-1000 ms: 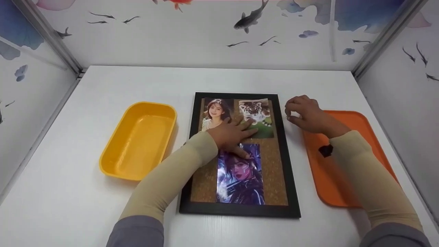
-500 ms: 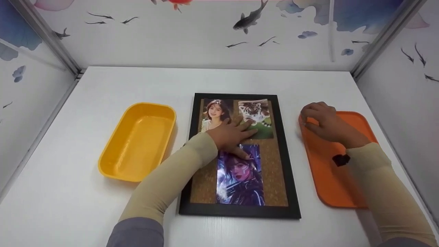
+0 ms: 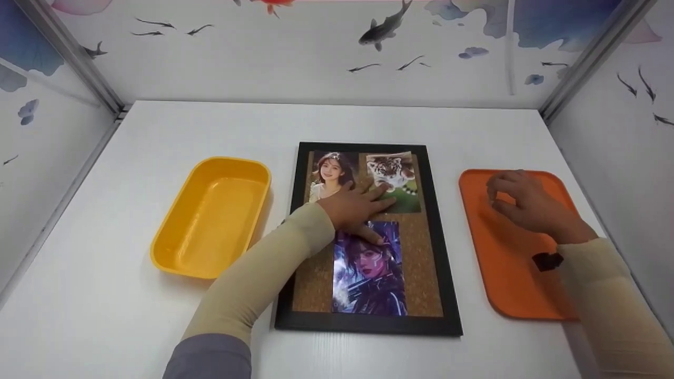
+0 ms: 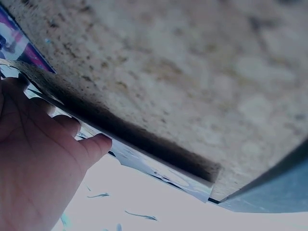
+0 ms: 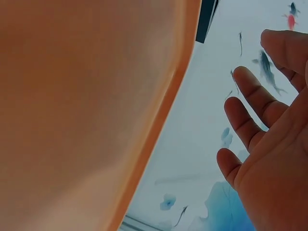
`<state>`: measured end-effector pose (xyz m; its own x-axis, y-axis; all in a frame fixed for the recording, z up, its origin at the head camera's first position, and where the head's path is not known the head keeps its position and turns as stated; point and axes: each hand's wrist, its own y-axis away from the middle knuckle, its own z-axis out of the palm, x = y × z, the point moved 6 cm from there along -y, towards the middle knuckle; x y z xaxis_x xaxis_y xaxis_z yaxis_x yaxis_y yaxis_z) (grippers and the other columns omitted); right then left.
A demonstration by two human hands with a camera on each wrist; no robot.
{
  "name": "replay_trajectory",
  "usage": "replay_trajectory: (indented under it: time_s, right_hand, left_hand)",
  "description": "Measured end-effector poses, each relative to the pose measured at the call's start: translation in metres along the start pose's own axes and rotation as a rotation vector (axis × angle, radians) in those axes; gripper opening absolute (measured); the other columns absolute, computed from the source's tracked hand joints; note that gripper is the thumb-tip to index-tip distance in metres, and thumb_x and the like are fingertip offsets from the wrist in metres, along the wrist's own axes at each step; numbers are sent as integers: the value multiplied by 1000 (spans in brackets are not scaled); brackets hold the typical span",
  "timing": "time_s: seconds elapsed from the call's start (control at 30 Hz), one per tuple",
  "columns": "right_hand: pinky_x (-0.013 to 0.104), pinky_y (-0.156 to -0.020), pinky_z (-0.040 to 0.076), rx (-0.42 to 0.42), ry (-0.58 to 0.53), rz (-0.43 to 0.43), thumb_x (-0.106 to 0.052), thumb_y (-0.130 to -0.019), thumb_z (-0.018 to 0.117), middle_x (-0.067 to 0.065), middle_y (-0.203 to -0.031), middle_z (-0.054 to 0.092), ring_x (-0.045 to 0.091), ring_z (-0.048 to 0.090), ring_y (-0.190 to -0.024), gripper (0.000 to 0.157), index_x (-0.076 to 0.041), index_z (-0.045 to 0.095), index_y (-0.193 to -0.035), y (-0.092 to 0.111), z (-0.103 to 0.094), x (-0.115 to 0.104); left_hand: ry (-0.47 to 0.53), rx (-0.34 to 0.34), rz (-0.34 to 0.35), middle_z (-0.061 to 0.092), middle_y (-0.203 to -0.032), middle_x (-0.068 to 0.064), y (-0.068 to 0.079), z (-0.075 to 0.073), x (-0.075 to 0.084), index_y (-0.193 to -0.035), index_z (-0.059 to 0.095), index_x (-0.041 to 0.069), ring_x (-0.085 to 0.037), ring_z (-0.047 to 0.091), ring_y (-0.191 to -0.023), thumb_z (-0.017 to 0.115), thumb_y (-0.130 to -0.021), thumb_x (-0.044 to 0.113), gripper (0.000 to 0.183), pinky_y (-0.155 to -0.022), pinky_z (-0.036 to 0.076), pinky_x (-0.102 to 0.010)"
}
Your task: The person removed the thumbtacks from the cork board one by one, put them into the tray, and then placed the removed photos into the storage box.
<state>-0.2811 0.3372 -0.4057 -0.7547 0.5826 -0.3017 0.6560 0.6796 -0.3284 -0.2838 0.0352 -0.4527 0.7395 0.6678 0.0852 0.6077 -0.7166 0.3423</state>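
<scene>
My left grip (image 3: 354, 206) lies spread over prints (image 3: 368, 279), likely bendy, best edge-held; whether right grip (image 3: 532, 202) pinches anything, I cannot tell.

Brown rectangular cork-look board (image 3: 423, 268): speckled, rough-grained, dull
Black rectangular frame (image 3: 368, 323): smooth, mostly matt; wood or plastic, cannot tell which
Purple-and-blue rectangular paper print (image 3: 370, 279): glossy, a whitish glare on its left side
Green-and-white tiger paper print (image 3: 404, 180): smooth, little glare
Deep yellow oblong plastic-looking tub (image 3: 218, 221): smooth, softly shiny inside
Flat orange round-cornered plastic-looking tray (image 3: 516, 284): smooth, low sheen
White rectangular tabletop (image 3: 105, 221): smooth, faintly streaked, soft sheen
Beige cloth sleeve (image 3: 271, 263): matt, wrinkled toward the elbow
Grey straight metal-looking post (image 3: 73, 58): smooth, dull
</scene>
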Motion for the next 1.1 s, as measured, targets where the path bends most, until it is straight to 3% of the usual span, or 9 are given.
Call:
replay_trajectory:
  time_s: [0.37, 0.8, 0.97, 1.1]
  right_hand:
    - [44, -81, 39, -19, 6, 101, 14, -82, 70, 10, -103, 61, 25, 51, -99, 30, -14, 58, -86, 22, 4, 10]
    - [44, -80, 37, -43, 2, 164, 16, -83, 61, 6, -106, 60, 27, 49, -103, 31, -15, 60, -87, 40, 2, 15]
    - [44, -82, 38, -79, -20, 208, 14, -83, 66, 5, -106, 61, 26, 50, -103, 30, -15, 64, -87, 47, 2, 21]
    - [37, -83, 41, -147, -36, 295, 7, -88, 68, 2, -107, 60, 22, 50, -103, 24, -17, 65, -89, 51, 3, 26]
  left_hand:
    - [-3, 8, 3, 1, -167, -3, -1, 1, 0, -161, 8, 29, -35, -3, -151, 48, -83, 81, 102, -119, 11, -55]
    - [-21, 0, 1, 1, -167, -3, -1, 1, 1, -161, 7, 29, -33, -2, -151, 46, -84, 80, 101, -119, 12, -55]
    - [11, 0, -3, 1, -167, -2, -1, 1, 0, -161, 7, 29, -33, -4, -151, 48, -84, 80, 101, -119, 10, -54]
    - [31, 0, -8, 0, -167, -1, -1, 1, -1, -161, 6, 30, -33, -5, -151, 49, -83, 80, 101, -119, 8, -53]
